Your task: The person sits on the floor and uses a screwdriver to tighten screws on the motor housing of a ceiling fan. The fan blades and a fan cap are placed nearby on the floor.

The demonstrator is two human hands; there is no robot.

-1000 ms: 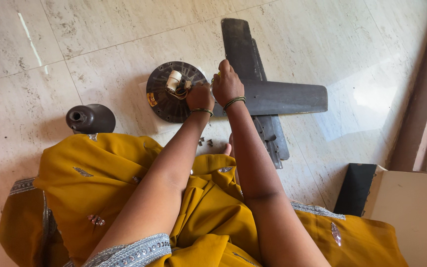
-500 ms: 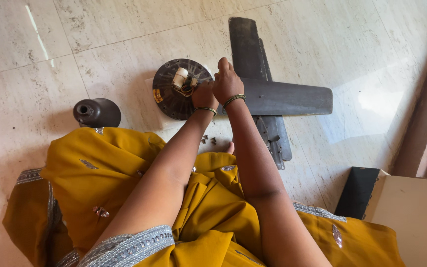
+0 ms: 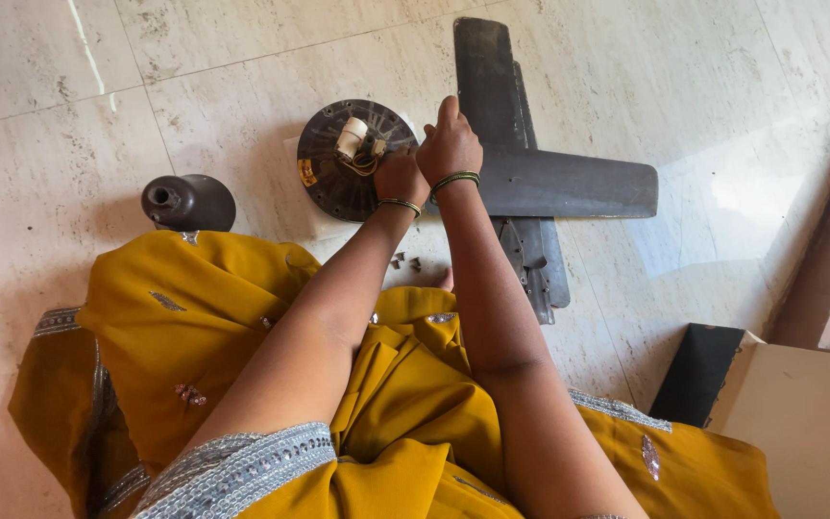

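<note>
Little has changed since before: both hands stay at the round fan motor (image 3: 343, 163) on the floor. Dark cup (image 3: 187, 202) lies apart leftward, bare floor between. Left hand (image 3: 401, 178) touches the motor's edge, right hand (image 3: 449, 144) beside the blades (image 3: 569, 183); grip cannot be told

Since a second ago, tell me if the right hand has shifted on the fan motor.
No. The right hand sits at the same edge of the fan motor, where the horizontal blade meets it. Only the camera drifted.
</note>
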